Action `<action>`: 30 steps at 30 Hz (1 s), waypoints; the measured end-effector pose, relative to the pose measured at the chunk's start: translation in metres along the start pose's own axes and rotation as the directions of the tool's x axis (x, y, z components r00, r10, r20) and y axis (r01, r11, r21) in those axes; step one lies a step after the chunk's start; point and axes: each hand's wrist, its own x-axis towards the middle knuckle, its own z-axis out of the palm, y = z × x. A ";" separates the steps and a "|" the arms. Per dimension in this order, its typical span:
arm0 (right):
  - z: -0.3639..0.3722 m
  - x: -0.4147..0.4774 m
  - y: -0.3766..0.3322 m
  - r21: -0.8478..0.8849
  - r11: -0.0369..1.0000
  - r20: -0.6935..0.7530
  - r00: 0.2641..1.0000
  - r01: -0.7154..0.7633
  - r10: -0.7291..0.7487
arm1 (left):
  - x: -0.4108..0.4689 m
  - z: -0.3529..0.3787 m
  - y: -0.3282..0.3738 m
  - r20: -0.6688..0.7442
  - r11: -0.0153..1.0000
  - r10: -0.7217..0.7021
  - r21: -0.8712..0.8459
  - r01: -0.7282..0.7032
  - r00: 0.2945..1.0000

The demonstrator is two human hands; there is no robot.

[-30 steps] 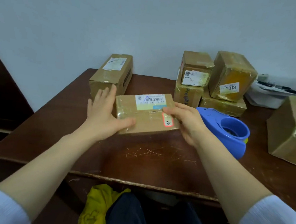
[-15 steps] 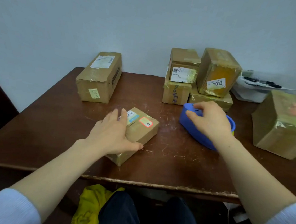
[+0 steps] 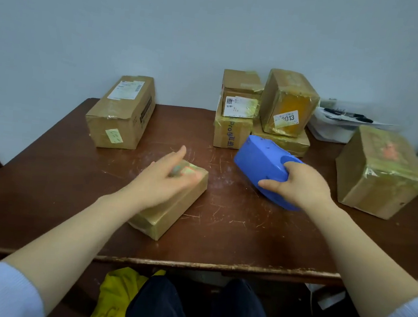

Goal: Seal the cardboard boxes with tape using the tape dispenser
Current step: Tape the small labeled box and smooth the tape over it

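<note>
Altogether seven cardboard boxes (image 3: 120, 114), one tape dispenser (image 3: 261, 161) in grasp of right hand (image 3: 299, 185), left hand (image 3: 160, 179) released atop nearest box (image 3: 172, 211).

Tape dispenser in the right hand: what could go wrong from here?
1. The left hand lies across the top of the small box, its fingers blurred; the tape dispenser could run over them.
2. The right hand grips the dispenser near one end, so it might tilt and lay tape crooked.
</note>
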 end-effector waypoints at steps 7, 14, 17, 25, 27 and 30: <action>-0.027 -0.024 0.004 0.690 0.704 0.010 0.970 0.169 -0.244 | 0.008 -0.005 0.053 -0.188 0.784 -0.085 -0.619 -0.050 0.979; -0.019 -0.030 0.010 0.867 0.440 -0.046 0.918 0.233 -0.395 | -0.002 -0.003 0.075 -0.086 0.671 0.018 -0.738 -0.076 0.996; -0.019 -0.032 0.009 0.892 0.385 -0.049 0.897 0.237 -0.439 | -0.009 -0.005 0.079 -0.067 0.672 0.063 -0.735 -0.092 0.996; -0.020 -0.036 0.002 0.926 0.316 -0.040 0.885 0.208 -0.464 | -0.013 -0.014 0.083 -0.038 0.763 0.118 -0.636 -0.115 0.992; -0.020 -0.036 0.001 0.924 0.322 -0.040 0.889 0.207 -0.456 | -0.014 -0.016 0.085 -0.034 0.770 0.105 -0.629 -0.103 0.994; -0.021 -0.036 0.000 0.923 0.328 -0.037 0.893 0.203 -0.449 | -0.017 -0.021 0.089 -0.206 0.745 0.064 -0.641 -0.184 0.977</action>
